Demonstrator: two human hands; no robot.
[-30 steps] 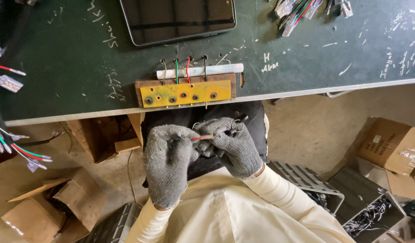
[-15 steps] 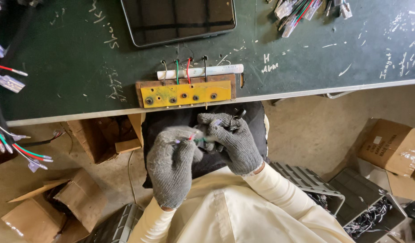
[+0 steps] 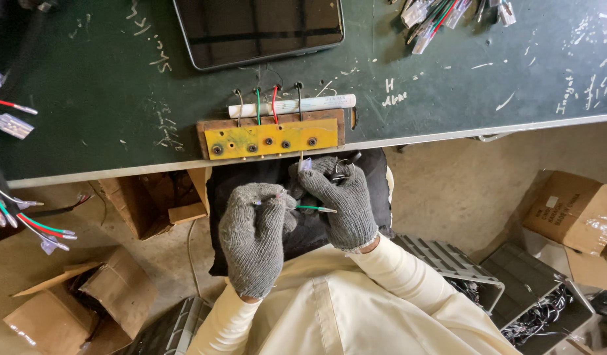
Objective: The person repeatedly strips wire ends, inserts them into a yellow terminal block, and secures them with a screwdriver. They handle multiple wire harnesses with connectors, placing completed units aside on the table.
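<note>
Your gloved left hand (image 3: 254,233) and right hand (image 3: 339,200) pinch a green wire (image 3: 315,208) below the yellow block (image 3: 274,139) at the desk (image 3: 106,118) edge

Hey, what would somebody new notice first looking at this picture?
Probably the two grey-gloved hands low in the middle: the left hand and right hand pinch a thin green wire between them over a dark cloth. Just above, at the edge of the green table, sits a yellow block with four wires behind it.
</note>
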